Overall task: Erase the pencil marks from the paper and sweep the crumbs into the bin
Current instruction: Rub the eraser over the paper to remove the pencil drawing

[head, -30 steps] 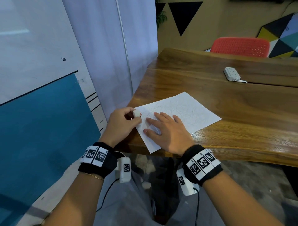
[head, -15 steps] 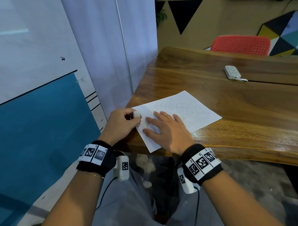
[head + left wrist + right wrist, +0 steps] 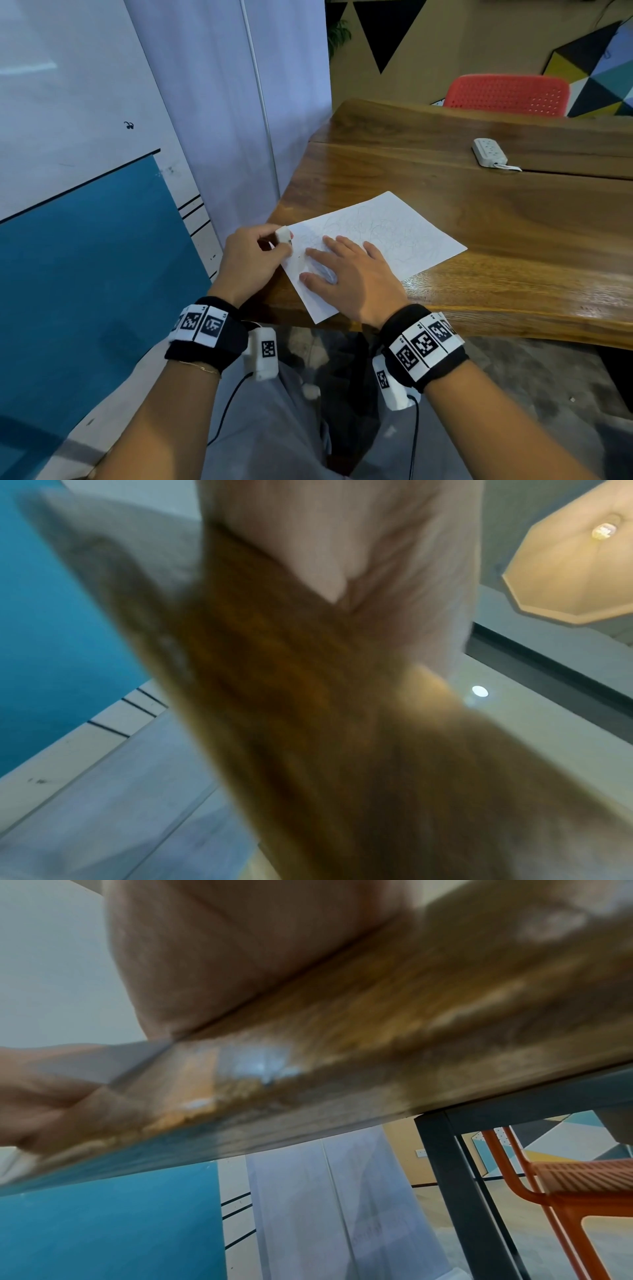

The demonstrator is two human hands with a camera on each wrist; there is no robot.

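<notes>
Still eraser (image 3: 283, 235) at paper (image 3: 394, 233) corner

Wooden table (image 3: 479, 219), glossy, visible grain, seam running across the far part. White paper (image 3: 404, 236) with faint pencil scribbles lying flat near the front left corner, skewed to the front edge, near corner overhanging it slightly. White power strip (image 3: 489, 152) well apart on the far side, beside the seam. Dark metal leg (image 3: 455, 1191) underneath.
</notes>
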